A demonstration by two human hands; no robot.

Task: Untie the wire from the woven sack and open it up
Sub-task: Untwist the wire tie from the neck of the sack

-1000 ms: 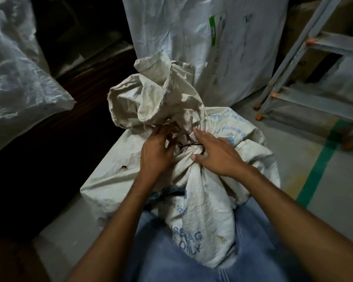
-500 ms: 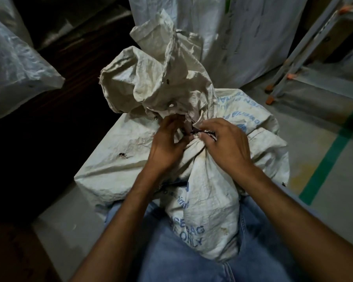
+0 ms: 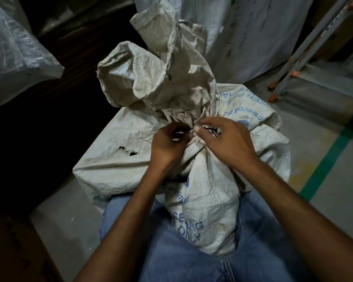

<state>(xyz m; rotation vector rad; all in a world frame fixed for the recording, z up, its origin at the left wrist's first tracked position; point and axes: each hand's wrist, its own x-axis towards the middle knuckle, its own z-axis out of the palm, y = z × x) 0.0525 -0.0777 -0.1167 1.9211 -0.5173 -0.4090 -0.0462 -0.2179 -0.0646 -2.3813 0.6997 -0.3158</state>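
The woven sack (image 3: pixel 202 200) stands on the grey floor (image 3: pixel 324 210) between the person's knees, its lower body pressed against the blue jeans (image 3: pixel 181 261), its blue printed lettering facing up toward the camera. Its neck is gathered tight about halfway up, and the loose mouth of the sack rises above that in a crumpled bunch, leaning toward the far edge of the floor where a large white bag (image 3: pixel 253 37) stands. The dark wire (image 3: pixel 211 130) shows as a thin twisted strand at the gathered neck, directly under the fingers of both hands. The right hand (image 3: pixel 226 143) sits on the right side of the neck, fingers curled, thumb and forefinger pinched together on the wire's end, so it is closed in a fine grip on the wire. The left hand (image 3: pixel 167 145) sits on the left side of the neck, touching the sack, fingers bent inward toward the same knot; whether its fingertips actually hold the wire or only the fabric cannot be told, as they are turned away and in shadow. A small torn hole (image 3: pixel 128 151) marks the sack's left shoulder. A stepladder (image 3: pixel 306 51) stands near the floor's far right corner, beside a green line (image 3: pixel 330 159).
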